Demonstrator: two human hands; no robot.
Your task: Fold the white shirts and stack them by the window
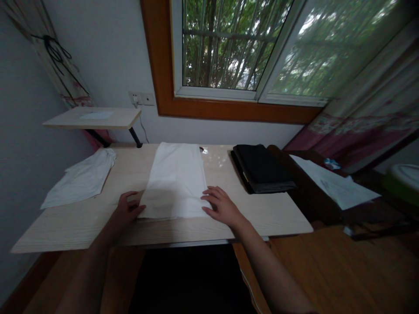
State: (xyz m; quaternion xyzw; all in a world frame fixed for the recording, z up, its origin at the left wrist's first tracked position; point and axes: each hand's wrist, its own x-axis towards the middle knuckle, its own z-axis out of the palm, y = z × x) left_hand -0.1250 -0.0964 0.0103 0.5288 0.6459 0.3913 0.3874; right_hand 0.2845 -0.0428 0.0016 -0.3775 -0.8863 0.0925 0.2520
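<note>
A white cloth [176, 179], folded into a long flat rectangle, lies in the middle of the wooden desk [252, 218]. At its near left corner is my left hand [129, 207], fingers apart and curved, the fingertips at the cloth's edge. My right hand [222, 205] rests along the near right edge with its fingers spread, the tips touching the fabric. Neither hand is closed round the cloth. Its near edge runs roughly parallel to the desk's front edge.
Another white cloth [81, 179], loosely crumpled, lies on the desk's left. Stacked black folded items [263, 168] sit at the right. A small raised shelf [94, 117] stands at the back left. Beyond the desk's right side, papers [334, 183] lie on a dark surface.
</note>
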